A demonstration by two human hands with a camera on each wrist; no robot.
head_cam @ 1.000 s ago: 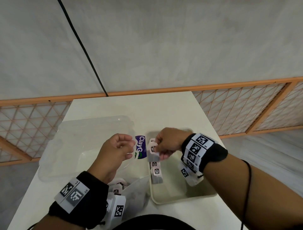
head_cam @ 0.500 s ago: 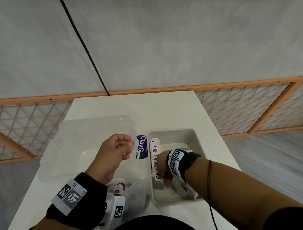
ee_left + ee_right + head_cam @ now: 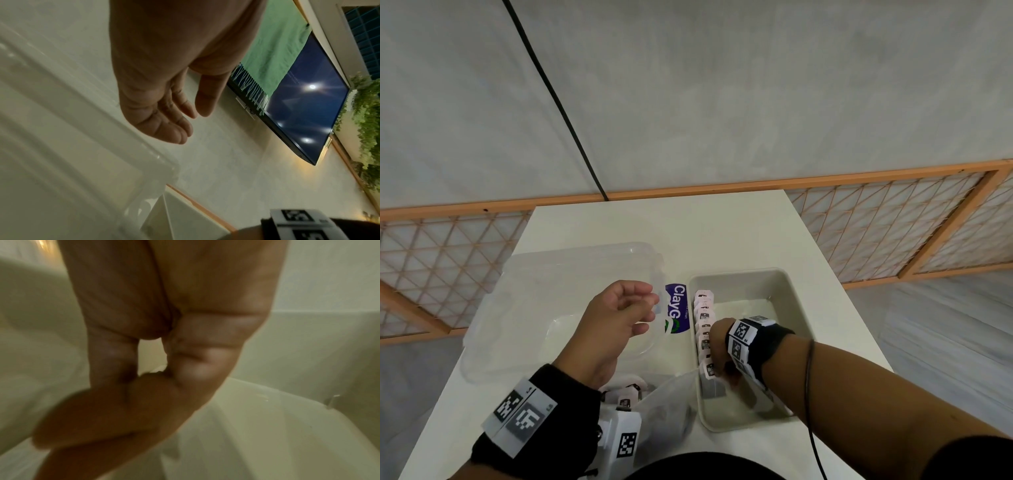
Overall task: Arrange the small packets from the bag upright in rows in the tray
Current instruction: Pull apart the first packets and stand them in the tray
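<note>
A beige tray (image 3: 792,286) sits on the table at the right. Several small pink-and-white packets (image 3: 703,310) stand upright in a row along its left wall. My right hand (image 3: 717,371) is down inside the tray at the near end of that row and pinches the nearest packet (image 3: 710,370) by its top. In the right wrist view the thumb meets the curled fingers (image 3: 185,369) with a sliver of white between them. My left hand (image 3: 628,308) hovers over the clear container, its fingers (image 3: 174,128) loosely curled and holding nothing. The clear bag (image 3: 671,401) near me holds more packets (image 3: 625,399).
A large clear plastic container (image 3: 544,294) with a blue label (image 3: 677,308) stands left of the tray. The right half of the tray's floor (image 3: 753,308) is bare. The white table (image 3: 654,222) ends at a wooden lattice rail (image 3: 893,222) beyond.
My right hand came from the far end of the row to its near end and went down into the tray with a packet. The left hand has stayed in place.
</note>
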